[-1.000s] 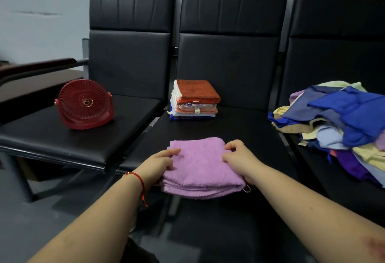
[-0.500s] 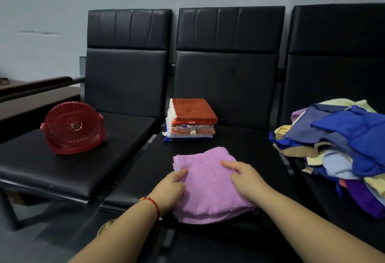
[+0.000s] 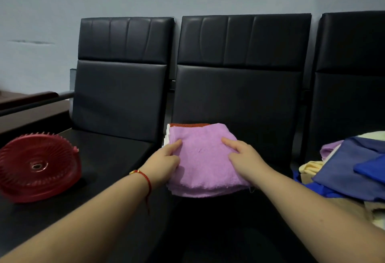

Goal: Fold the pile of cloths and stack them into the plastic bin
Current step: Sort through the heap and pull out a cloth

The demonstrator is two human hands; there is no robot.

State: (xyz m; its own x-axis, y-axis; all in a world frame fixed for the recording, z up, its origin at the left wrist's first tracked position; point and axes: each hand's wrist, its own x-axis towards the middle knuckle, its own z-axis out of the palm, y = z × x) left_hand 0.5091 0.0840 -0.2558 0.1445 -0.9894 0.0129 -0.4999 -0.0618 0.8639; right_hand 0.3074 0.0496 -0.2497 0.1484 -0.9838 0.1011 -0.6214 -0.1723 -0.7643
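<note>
Right, lilac cloth: a folded, fluffy terry square in lilac-pink (image 3: 205,158), layered edges showing along its near side, held above the middle seat and covering most of the folded stack behind it.
Left hand: the left hand (image 3: 164,161) grips the cloth's left edge, index finger laid along the top, the other fingers curled under.
Right hand: the right hand (image 3: 242,154) holds the right side, fingers spread on top, thumb hidden, so how far it wraps I cannot tell.
Folded stack: one stack of folded cloths (image 3: 188,125), only a rust-orange top edge and pale layers at its left corner peeking out.
Loose pile: one rumpled heap of unfolded cloths (image 3: 345,173) on the right seat, blues, yellow, lilac, cream; too tangled to count.
Bracelet: one thin red cord bracelet (image 3: 144,177) with a gold bead on the left wrist.
Fan: one round red plastic fan (image 3: 38,166), ribbed grille, lying tilted on the left seat.
Chairs: three black padded leatherette chairs (image 3: 239,96) in a row against a pale wall.
</note>
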